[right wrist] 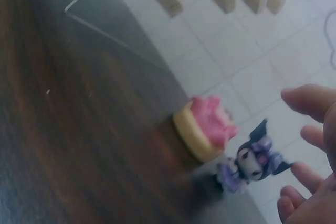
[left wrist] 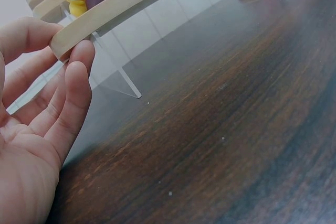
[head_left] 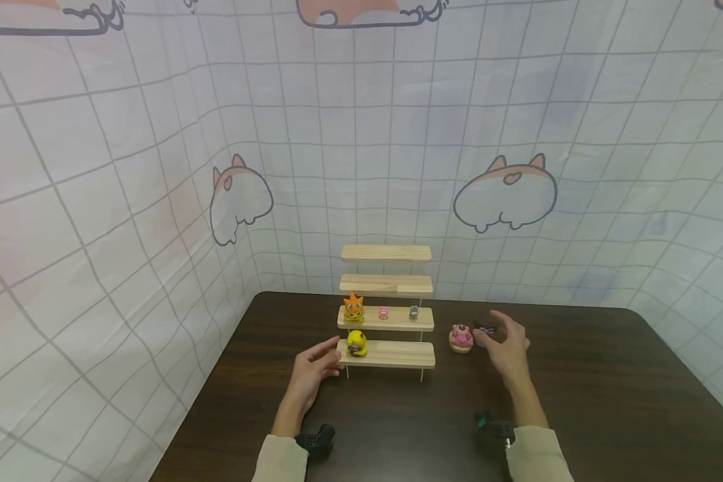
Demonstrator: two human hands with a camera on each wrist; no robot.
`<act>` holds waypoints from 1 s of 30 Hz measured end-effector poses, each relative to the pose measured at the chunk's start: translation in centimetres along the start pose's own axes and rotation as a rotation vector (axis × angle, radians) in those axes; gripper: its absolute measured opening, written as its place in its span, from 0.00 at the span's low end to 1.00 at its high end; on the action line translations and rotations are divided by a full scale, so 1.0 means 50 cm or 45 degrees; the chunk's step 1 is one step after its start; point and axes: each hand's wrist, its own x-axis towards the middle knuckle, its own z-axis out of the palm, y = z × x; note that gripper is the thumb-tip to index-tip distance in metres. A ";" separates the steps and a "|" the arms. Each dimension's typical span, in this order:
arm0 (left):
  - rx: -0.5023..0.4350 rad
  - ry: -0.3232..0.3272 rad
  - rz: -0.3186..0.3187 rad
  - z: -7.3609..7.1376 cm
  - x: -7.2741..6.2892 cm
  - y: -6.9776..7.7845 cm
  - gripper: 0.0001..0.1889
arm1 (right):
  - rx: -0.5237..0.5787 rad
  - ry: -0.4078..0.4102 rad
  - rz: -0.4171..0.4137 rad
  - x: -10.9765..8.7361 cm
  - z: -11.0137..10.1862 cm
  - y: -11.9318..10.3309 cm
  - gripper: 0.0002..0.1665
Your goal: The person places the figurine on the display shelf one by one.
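Note:
My left hand (head_left: 314, 368) pinches the left end of the lowest plank of a tiered wooden display stand (head_left: 391, 355), thumb and fingers on either side of its edge (left wrist: 65, 40). A yellow-haired figurine (head_left: 357, 343) sits on that plank near the hand. On the right, my right hand (head_left: 509, 345) is beside a small black-and-purple figurine (right wrist: 252, 163) standing on the table. Its fingers are spread, and one fingertip is at the figurine's ear; whether it touches I cannot tell. Just left of that figurine stands a pink figurine on a cream base (right wrist: 202, 127).
The plank above the lowest holds an orange-and-yellow figurine (head_left: 353, 308), a tiny pink figure (head_left: 383, 312) and a tiny grey one (head_left: 414, 312). Two bare planks rise behind. A dark wooden table (head_left: 608, 381) lies underneath, with a white grid-patterned cloth (head_left: 385, 167) around it.

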 end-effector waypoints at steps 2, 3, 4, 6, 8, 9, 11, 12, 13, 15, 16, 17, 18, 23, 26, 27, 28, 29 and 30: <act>-0.003 0.001 0.002 0.000 0.001 0.000 0.23 | -0.008 -0.030 0.038 0.004 -0.001 0.012 0.42; -0.007 0.002 0.001 0.000 0.001 0.000 0.23 | -0.007 -0.048 0.058 0.005 -0.001 0.016 0.44; -0.005 0.002 0.004 0.000 0.001 0.000 0.23 | -0.005 -0.065 0.075 0.006 -0.002 0.020 0.45; -0.002 0.002 0.008 0.000 0.002 -0.001 0.23 | 0.007 -0.097 0.101 0.008 -0.002 0.027 0.47; -0.003 0.003 0.008 0.000 0.003 -0.001 0.23 | 0.022 -0.123 0.119 0.010 -0.001 0.032 0.47; -0.003 0.001 0.008 0.000 0.004 -0.002 0.23 | 0.036 -0.129 0.127 0.011 0.000 0.035 0.47; 0.000 -0.002 0.011 0.000 0.004 -0.002 0.23 | 0.053 -0.136 0.134 0.011 0.002 0.039 0.46; -0.004 -0.003 0.007 -0.001 0.004 -0.002 0.23 | 0.054 -0.138 0.136 0.011 0.003 0.041 0.45; -0.006 -0.003 0.006 -0.001 0.003 -0.002 0.23 | 0.058 -0.136 0.139 0.011 0.004 0.042 0.45; -0.007 -0.006 0.007 -0.001 0.002 -0.002 0.23 | 0.063 -0.136 0.140 0.011 0.006 0.044 0.43; -0.006 -0.008 0.010 -0.001 0.001 -0.001 0.23 | 0.062 -0.136 0.139 0.011 0.006 0.045 0.42; -0.006 -0.009 0.011 0.000 0.001 -0.001 0.23 | 0.064 -0.135 0.140 0.011 0.007 0.046 0.41; -0.010 -0.008 0.010 0.000 0.001 -0.001 0.23 | 0.061 -0.133 0.137 0.011 0.008 0.047 0.40; -0.008 -0.004 0.010 0.001 0.001 -0.002 0.23 | 0.045 -0.110 0.156 0.013 0.012 0.052 0.33; -0.006 0.000 0.009 0.001 0.000 -0.002 0.23 | 0.047 -0.091 0.172 0.015 0.013 0.055 0.30; -0.005 -0.001 0.010 0.001 0.000 -0.002 0.23 | 0.052 -0.083 0.175 0.014 0.013 0.055 0.29; -0.007 -0.001 0.010 0.000 0.000 -0.002 0.23 | 0.055 -0.078 0.175 0.014 0.013 0.055 0.28; -0.007 0.000 0.011 0.000 -0.001 -0.001 0.23 | 0.063 -0.073 0.176 0.014 0.013 0.055 0.28; -0.008 -0.001 0.011 0.000 -0.001 -0.001 0.23 | 0.068 -0.069 0.174 0.013 0.012 0.055 0.28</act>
